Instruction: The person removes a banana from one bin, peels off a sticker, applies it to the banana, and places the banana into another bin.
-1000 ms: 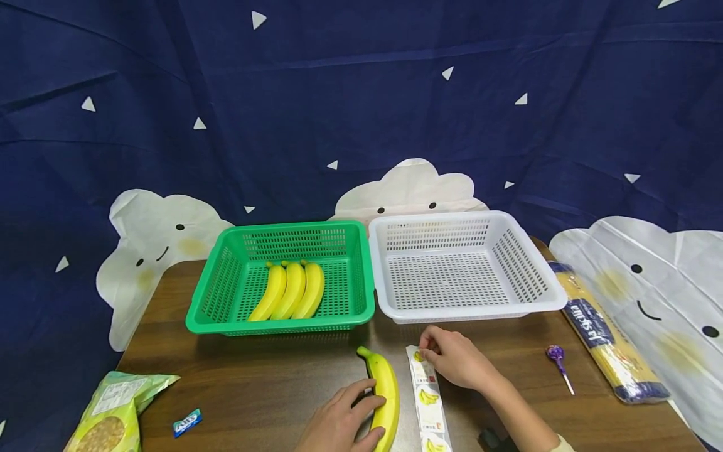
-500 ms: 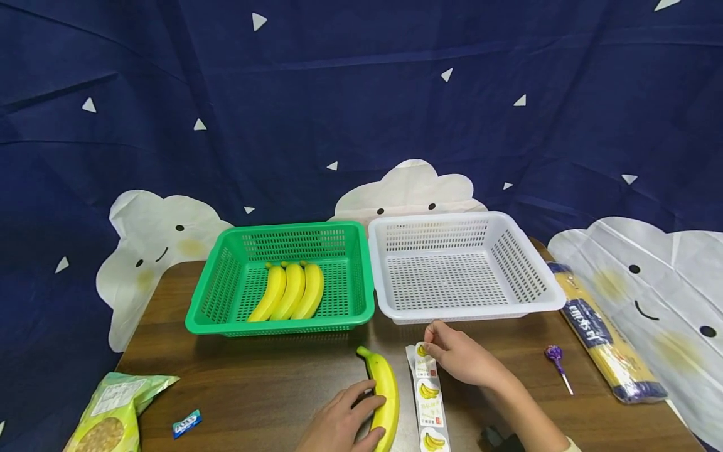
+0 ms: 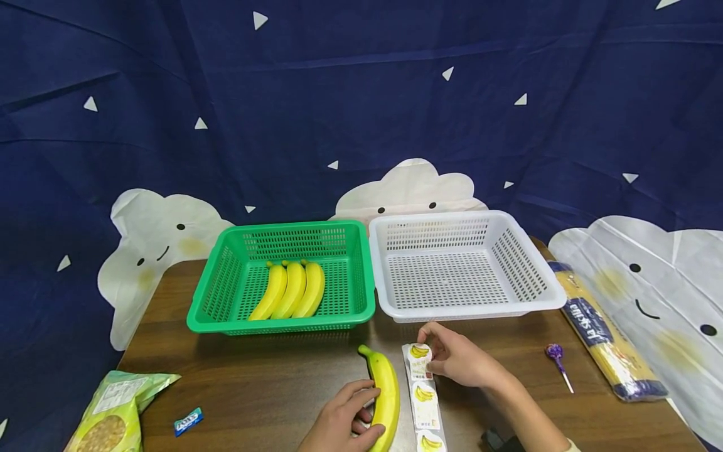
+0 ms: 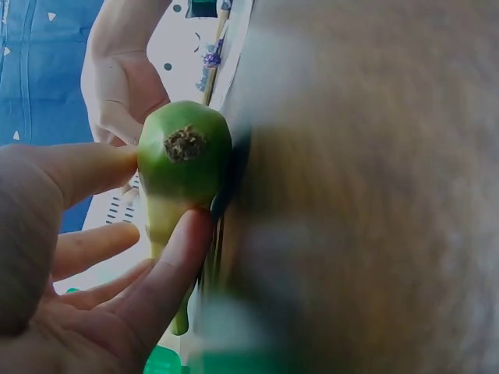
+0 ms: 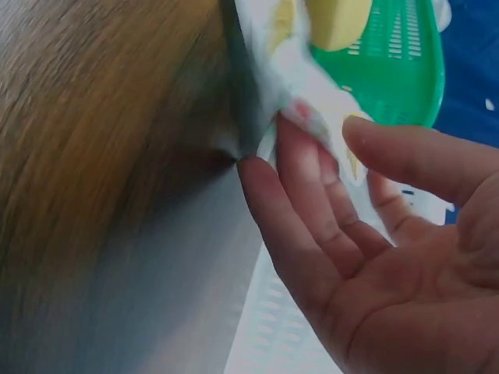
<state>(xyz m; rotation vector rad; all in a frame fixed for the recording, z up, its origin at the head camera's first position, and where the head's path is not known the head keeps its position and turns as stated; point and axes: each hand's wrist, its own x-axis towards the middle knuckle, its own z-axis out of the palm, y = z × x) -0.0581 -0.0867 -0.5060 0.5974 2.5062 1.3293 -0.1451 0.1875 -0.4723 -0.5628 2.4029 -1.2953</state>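
Note:
A single yellow banana (image 3: pixel 385 389) lies on the brown table (image 3: pixel 271 376) near the front edge. My left hand (image 3: pixel 366 415) grips its near end; in the left wrist view my fingers (image 4: pixel 165 269) pinch the green tip of the banana (image 4: pixel 184 152). Just right of it lies a white sticker strip (image 3: pixel 425 405) with banana pictures. My right hand (image 3: pixel 435 355) pinches a round banana sticker (image 3: pixel 419 352) lifted at the strip's far end. The right wrist view shows the sticker paper (image 5: pixel 300 89) against my fingertips (image 5: pixel 300 160).
A green basket (image 3: pixel 361 276) holding three bananas (image 3: pixel 290 290) and a white basket (image 3: pixel 531 263) stand side by side behind the hands. A purple lollipop (image 3: pixel 556 355) and a spaghetti pack (image 3: pixel 603 336) lie at right. A green snack bag (image 3: pixel 115 411) and a blue candy (image 3: pixel 187 422) lie at left.
My right hand has peeled the far sticker up off the strip and turned it face up. My left hand has curled tighter round the banana, which stays in place.

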